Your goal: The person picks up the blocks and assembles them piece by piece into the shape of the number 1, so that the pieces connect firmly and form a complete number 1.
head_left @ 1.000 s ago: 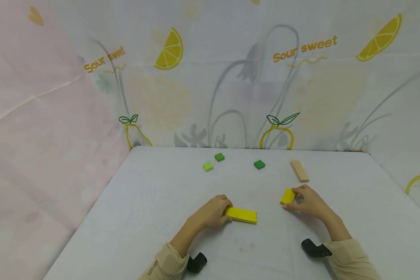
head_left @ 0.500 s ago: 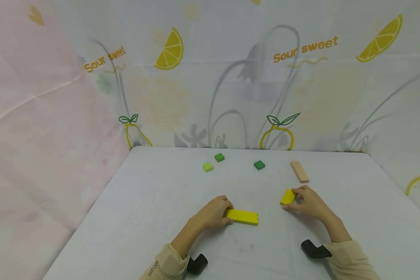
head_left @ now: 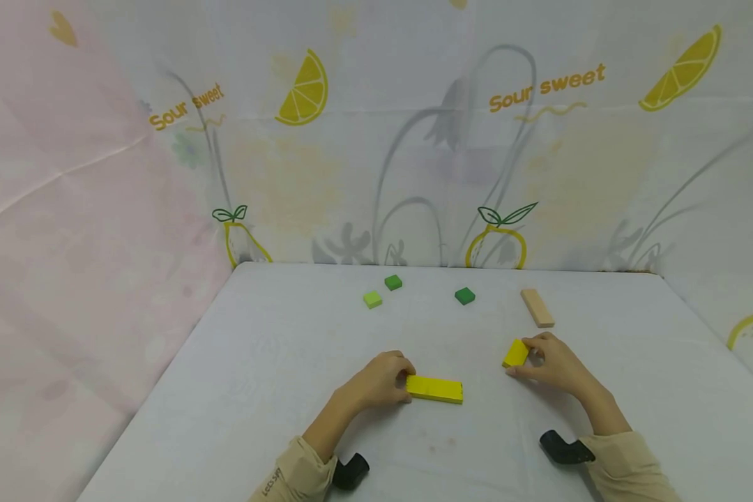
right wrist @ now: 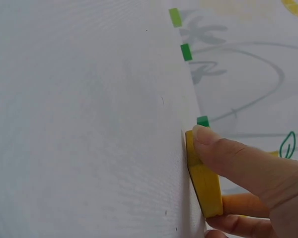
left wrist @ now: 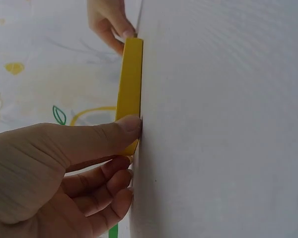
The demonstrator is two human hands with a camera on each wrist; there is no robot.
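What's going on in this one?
A person's left hand grips one end of a long yellow block, while their right hand pinches a second yellow block. The two blocks are apart at the white table. Farther back lie three small green blocks and a plain wooden block, untouched by either hand.

"What is the left hand (head_left: 379,380) covering?"
"In the left wrist view, its thumb (left wrist: 126,123) is hiding part of the long yellow block (left wrist: 130,77)."
"And the right hand (head_left: 558,364)?"
"It is masking part of the short yellow block (head_left: 515,353)."
"The sleeves (head_left: 302,468)?"
"The head view is cropping both at the near side; the left one's lettering (head_left: 272,482) is looking illegible."
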